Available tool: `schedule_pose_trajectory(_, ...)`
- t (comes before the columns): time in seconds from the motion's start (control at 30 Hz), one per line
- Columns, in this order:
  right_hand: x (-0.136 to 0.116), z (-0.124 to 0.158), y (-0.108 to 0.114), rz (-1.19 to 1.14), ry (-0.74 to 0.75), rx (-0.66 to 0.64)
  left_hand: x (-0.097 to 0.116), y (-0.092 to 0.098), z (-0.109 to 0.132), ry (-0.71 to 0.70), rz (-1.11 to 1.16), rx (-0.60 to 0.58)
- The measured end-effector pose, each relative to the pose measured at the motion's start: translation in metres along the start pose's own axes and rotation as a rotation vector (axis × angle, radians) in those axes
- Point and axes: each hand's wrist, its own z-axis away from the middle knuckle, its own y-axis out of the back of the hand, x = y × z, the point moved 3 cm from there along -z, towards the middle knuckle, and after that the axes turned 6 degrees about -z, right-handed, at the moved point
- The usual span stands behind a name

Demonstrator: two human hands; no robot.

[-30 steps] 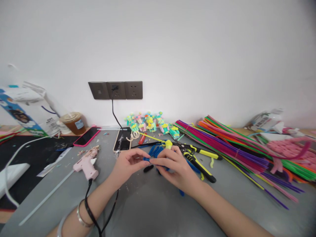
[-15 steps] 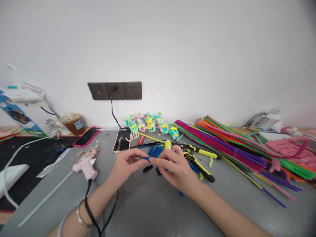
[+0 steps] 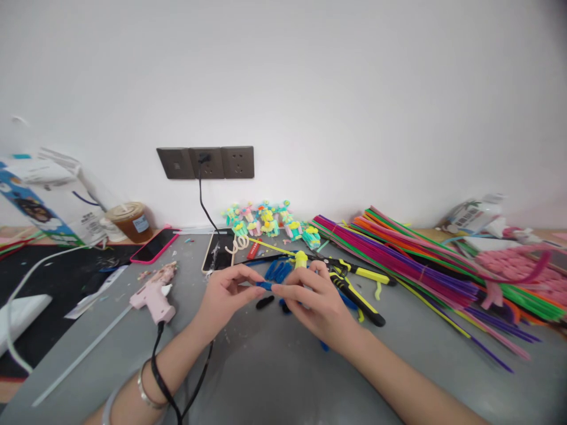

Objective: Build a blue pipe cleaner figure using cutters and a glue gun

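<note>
apparent shaping of a short blue fuzzy piece (image 3: 264, 285), left of the black-and-yellow pliers (image 3: 361, 301), with the left hand (image 3: 228, 292) and right hand (image 3: 314, 295) pinching it in a narrow fingertip grip, the next move probably calling for light, even pressure.

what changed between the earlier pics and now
The bare right hand has shifted its fingertips slightly right, away from the bare left hand, so more of the short blue fuzzy piece shows between them. Nothing was visibly let go: both still pinch it. The pale pink glue gun and black-and-yellow pliers stayed put.
</note>
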Motion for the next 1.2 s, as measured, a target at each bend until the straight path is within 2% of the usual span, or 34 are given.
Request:
schedule_pose_trajectory(0.27,0.006,-0.001,0.001,-0.102,-0.124,0.012,0.001,0.002,-0.001,-0.005,-0.032,0.053)
schedule_pose_trajectory(0.43,0.013,0.001,0.006,-0.078,-0.144,0.032,-0.003,0.002,-0.003,0.067,-0.028,0.069)
schedule_pose_trajectory(0.53,0.003,-0.007,0.010,-0.040,-0.140,0.135,-0.006,0.003,-0.006,0.092,-0.022,0.078)
schedule_pose_trajectory(0.6,-0.017,-0.020,0.005,-0.075,-0.103,0.142,-0.009,0.003,-0.008,0.093,-0.018,0.072)
schedule_pose_trajectory(0.7,-0.062,-0.048,-0.030,-0.162,-0.053,-0.082,-0.017,0.004,-0.011,0.120,-0.021,0.066)
schedule_pose_trajectory(0.77,-0.092,-0.067,-0.070,-0.122,-0.063,-0.264,-0.021,0.006,-0.012,0.147,-0.038,0.124)
schedule_pose_trajectory(0.83,-0.112,-0.082,-0.117,-0.060,-0.189,-0.431,-0.021,0.005,-0.013,0.128,-0.041,0.086)
schedule_pose_trajectory(0.9,-0.121,-0.092,-0.159,0.037,-0.390,-0.526,-0.019,0.005,-0.012,0.091,-0.060,0.085)
schedule_pose_trajectory(0.93,-0.122,-0.096,-0.174,0.115,-0.489,-0.553,-0.017,0.005,-0.012,0.075,-0.068,0.088)
schedule_pose_trajectory(1.0,-0.124,-0.103,-0.190,0.195,-0.515,-0.552,-0.016,0.006,-0.011,0.056,-0.067,0.084)
schedule_pose_trajectory(1.07,-0.123,-0.107,-0.183,0.163,-0.447,-0.517,-0.016,0.006,-0.011,0.057,-0.058,0.074)
schedule_pose_trajectory(1.2,-0.114,-0.111,-0.132,-0.002,-0.250,-0.368,-0.021,0.007,-0.013,0.054,-0.091,0.084)
